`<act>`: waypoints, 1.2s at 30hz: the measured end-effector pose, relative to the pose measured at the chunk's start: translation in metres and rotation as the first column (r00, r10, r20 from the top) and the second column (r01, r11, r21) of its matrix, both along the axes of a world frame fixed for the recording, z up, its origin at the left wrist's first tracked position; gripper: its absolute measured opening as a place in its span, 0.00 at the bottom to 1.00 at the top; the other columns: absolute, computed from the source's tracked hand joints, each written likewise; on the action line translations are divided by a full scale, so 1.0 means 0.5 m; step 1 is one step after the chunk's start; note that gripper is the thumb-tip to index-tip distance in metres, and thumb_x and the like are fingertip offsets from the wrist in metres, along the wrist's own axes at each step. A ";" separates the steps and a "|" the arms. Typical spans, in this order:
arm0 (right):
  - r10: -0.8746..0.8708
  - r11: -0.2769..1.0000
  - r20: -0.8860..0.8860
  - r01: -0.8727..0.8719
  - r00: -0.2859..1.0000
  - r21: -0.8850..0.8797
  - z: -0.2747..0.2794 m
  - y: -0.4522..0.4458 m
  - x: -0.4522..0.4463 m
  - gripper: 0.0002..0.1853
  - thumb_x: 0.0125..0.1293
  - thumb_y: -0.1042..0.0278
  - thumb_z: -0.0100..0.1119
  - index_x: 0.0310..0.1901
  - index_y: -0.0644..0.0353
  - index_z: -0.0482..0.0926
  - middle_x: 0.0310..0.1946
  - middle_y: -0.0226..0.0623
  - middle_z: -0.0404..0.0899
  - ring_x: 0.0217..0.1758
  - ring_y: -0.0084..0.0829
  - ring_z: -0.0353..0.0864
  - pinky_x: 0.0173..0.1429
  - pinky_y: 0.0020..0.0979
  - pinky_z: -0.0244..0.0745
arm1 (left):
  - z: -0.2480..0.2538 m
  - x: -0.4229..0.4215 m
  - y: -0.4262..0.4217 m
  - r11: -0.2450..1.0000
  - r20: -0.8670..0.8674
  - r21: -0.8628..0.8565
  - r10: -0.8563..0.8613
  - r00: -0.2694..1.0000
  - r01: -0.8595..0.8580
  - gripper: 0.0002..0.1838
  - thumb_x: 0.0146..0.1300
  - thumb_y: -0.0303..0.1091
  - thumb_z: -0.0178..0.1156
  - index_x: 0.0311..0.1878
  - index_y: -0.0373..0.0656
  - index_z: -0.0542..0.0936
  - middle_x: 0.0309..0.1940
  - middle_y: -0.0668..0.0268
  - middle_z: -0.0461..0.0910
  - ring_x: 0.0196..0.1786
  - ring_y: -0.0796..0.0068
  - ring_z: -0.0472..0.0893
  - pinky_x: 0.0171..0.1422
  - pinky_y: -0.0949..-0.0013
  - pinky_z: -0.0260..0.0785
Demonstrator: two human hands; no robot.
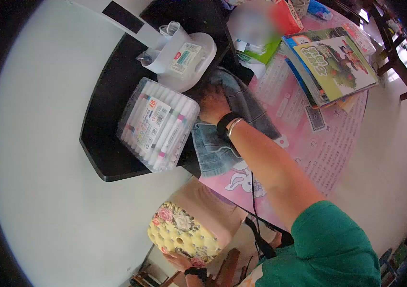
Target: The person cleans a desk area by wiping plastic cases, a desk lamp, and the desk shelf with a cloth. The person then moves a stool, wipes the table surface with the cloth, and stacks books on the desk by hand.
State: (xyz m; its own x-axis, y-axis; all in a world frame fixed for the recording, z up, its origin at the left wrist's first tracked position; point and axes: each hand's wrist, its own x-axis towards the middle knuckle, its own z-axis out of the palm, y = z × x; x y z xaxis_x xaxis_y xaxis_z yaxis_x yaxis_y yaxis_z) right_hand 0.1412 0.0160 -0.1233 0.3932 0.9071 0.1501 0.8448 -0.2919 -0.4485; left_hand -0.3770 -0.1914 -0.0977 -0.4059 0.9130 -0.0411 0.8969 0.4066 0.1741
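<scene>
My right hand (214,104), with a black band and a silver bracelet at the wrist, lies on folded blue-grey denim (215,148), its dim fingers looking spread. The denim spans the black shelf and the pink table sheet. My left hand (178,261), a black band at its wrist, rests with fingers extended against the edge of a stool's yellow floral cushion (184,234). Beside my right hand, a clear case of markers (158,125) sits on the black shelf (99,143). Above it stands a white holder (184,57) with a small labelled box inside.
Books (340,67) are stacked on the pink printed table sheet (328,153), near a patterned card (315,118). Green and red packets lie at the table's far end. A dark cable (254,196) crosses the table edge. A white wall (40,143) stands at left.
</scene>
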 end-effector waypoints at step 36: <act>0.327 0.894 -0.287 -0.197 0.900 0.402 -0.047 0.048 -0.077 0.22 0.56 0.59 0.56 0.52 0.60 0.76 0.54 0.53 0.74 0.60 0.46 0.72 0.59 0.41 0.71 | -0.015 0.001 0.006 0.999 0.054 0.030 0.040 0.998 -0.042 0.31 0.73 0.49 0.31 0.69 0.33 0.52 0.68 0.43 0.54 0.68 0.48 0.58 0.71 0.56 0.53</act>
State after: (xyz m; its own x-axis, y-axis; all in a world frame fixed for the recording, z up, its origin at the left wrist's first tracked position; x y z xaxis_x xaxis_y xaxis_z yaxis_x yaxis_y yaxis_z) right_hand 0.1025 0.0399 -0.1466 0.2336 0.8939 0.3826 0.6442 0.1524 -0.7495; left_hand -0.3764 -0.1882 -0.1049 -0.4413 0.8966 -0.0357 0.8684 0.4367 0.2348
